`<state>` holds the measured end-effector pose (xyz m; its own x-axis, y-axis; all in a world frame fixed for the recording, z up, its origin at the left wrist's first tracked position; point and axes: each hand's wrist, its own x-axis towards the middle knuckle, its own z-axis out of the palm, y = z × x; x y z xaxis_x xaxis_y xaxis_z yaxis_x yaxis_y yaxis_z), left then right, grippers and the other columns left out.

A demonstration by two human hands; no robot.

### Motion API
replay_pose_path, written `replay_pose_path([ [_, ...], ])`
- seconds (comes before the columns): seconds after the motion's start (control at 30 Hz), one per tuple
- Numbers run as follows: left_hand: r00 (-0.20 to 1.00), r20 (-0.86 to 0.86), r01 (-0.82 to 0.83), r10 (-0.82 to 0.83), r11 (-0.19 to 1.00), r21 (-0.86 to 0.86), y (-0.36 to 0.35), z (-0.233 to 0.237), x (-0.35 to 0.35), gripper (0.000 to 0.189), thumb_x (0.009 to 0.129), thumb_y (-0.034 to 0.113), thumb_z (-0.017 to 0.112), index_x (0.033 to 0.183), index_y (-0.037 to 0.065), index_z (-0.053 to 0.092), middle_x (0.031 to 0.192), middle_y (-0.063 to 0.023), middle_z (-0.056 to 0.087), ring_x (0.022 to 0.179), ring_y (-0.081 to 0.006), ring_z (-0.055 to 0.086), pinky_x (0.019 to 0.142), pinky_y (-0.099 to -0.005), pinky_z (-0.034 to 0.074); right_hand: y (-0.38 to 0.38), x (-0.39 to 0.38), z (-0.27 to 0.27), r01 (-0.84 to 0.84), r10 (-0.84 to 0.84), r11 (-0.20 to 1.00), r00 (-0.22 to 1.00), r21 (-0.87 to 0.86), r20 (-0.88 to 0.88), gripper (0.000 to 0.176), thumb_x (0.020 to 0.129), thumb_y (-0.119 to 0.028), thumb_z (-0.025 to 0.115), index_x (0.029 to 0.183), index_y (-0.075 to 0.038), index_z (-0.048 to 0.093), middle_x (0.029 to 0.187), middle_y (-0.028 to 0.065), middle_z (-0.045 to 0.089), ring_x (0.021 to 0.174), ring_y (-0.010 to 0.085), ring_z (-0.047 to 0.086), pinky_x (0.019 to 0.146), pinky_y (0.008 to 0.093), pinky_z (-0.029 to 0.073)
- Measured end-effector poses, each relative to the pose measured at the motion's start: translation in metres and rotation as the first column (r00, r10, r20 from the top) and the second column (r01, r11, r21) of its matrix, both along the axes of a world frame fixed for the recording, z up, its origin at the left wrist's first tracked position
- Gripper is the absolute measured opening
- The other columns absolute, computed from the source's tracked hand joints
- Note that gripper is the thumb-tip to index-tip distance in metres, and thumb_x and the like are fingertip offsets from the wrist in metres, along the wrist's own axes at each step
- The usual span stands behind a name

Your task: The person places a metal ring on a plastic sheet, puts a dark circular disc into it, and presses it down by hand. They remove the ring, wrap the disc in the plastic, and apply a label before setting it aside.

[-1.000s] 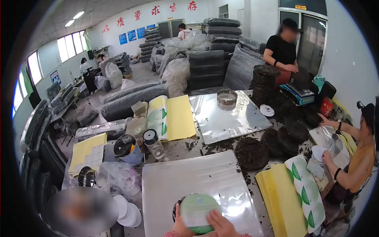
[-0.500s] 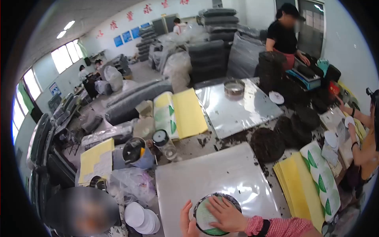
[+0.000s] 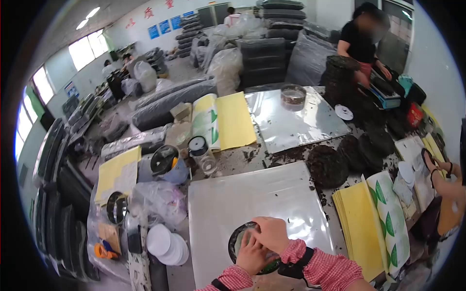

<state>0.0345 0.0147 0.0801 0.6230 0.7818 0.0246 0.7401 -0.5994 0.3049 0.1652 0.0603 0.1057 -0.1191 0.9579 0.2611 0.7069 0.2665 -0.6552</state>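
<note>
Disc (image 3: 239, 241) lying under loosely spread left hand (image 3: 251, 254), right hand (image 3: 273, 234) curling (any pinch hidden, can't tell); flattening needing even pressure.

Red "以质量" (image 3: 148, 12) on wall (image 3: 131, 38)

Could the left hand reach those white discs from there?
Probably yes: the left hand is busy at the dark ring, but only flat, shiny sheet seems to separate it from the white discs.
</note>
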Motion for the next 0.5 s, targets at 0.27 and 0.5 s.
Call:
replay_pose_path([
  [0.27, 0.833, 0.479, 0.393, -0.278, 0.906, -0.157, -0.081, -0.036, -0.028, 0.036, 0.093, 0.012, 0.047, 0.127, 0.004, 0.056, 0.128, -0.0183, 0.055, 0.125, -0.0287, 0.049, 0.107, -0.0393, 0.038, -0.109, 0.049, 0.047, -0.206, 0.219, 0.815, 0.975, 0.541, 0.042, 0.026, 0.07, 0.001, 0.069, 0.095, -0.004, 0.071, 0.091, 0.0102, 0.071, 0.08, 0.0259, 0.07, 0.071, 0.0315, 0.056],
  [0.5, 0.996, -0.041, 0.086, -0.081, 0.982, 0.167, -0.057, 0.052, -0.054, 0.052, 0.082, 0.019, 0.064, 0.129, 0.002, 0.049, 0.126, -0.0202, 0.055, 0.117, -0.0289, 0.056, 0.104, -0.0454, 0.041, -0.142, 0.104, 0.009, 0.258, -0.352, 0.936, 0.747, -0.241, -0.565, 0.031, 0.078, 0.001, 0.066, 0.109, 0.003, 0.068, 0.093, 0.0146, 0.071, 0.083, 0.011, 0.066, 0.075, 0.0249, 0.052],
])
